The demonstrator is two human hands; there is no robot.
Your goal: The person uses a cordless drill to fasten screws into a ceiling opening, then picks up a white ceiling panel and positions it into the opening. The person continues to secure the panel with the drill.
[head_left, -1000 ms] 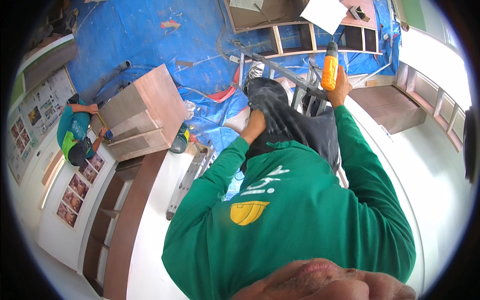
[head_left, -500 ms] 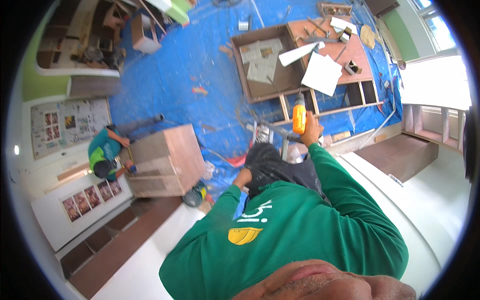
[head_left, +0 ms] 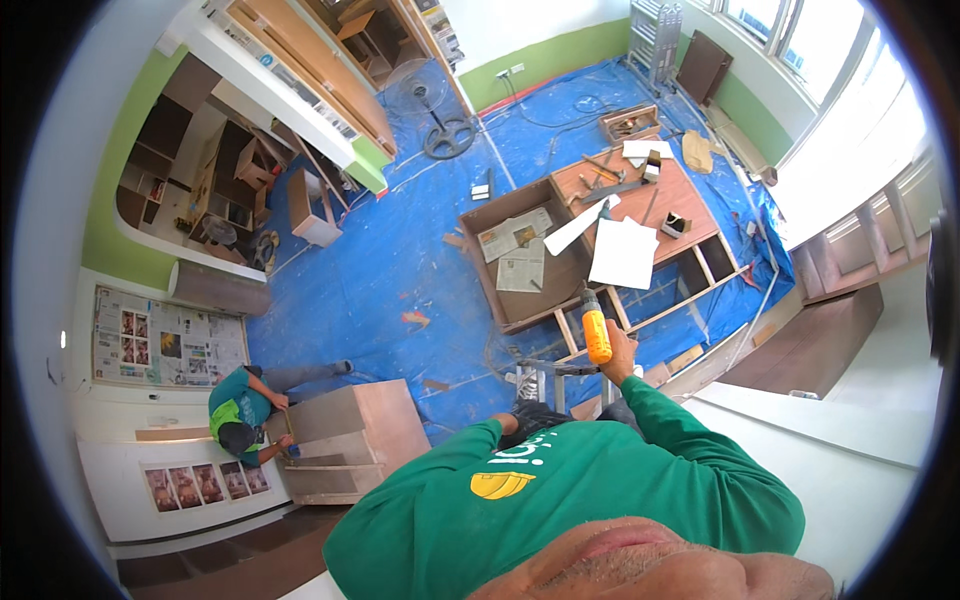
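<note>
My right hand [head_left: 622, 353] is closed round the grip of an orange cordless drill [head_left: 597, 335], its dark chuck pointing away from me. In the view, the drill's tip overlaps the near edge of a wooden cabinet frame [head_left: 640, 322] lying on the floor. My left hand [head_left: 508, 427] hangs low by my dark trousers, and its fingers are hidden. Below my hands part of a metal stepladder [head_left: 543, 375] shows. On the cabinet lie white panels [head_left: 622, 255], newspaper sheets [head_left: 521, 268], and several hand tools [head_left: 603, 170].
Blue sheeting [head_left: 390, 270] covers the floor. At the left, a person in a teal and green shirt [head_left: 240, 405] bends over a wooden box cabinet [head_left: 345, 440], hands on a tape measure. A standing fan [head_left: 440, 125], a wooden toolbox [head_left: 630, 122] and a folded ladder [head_left: 655, 40] stand farther off.
My view has tilted up, bringing the far wall and fan into sight. The drill stays in my right hand; my left hand remains low by my trousers.
</note>
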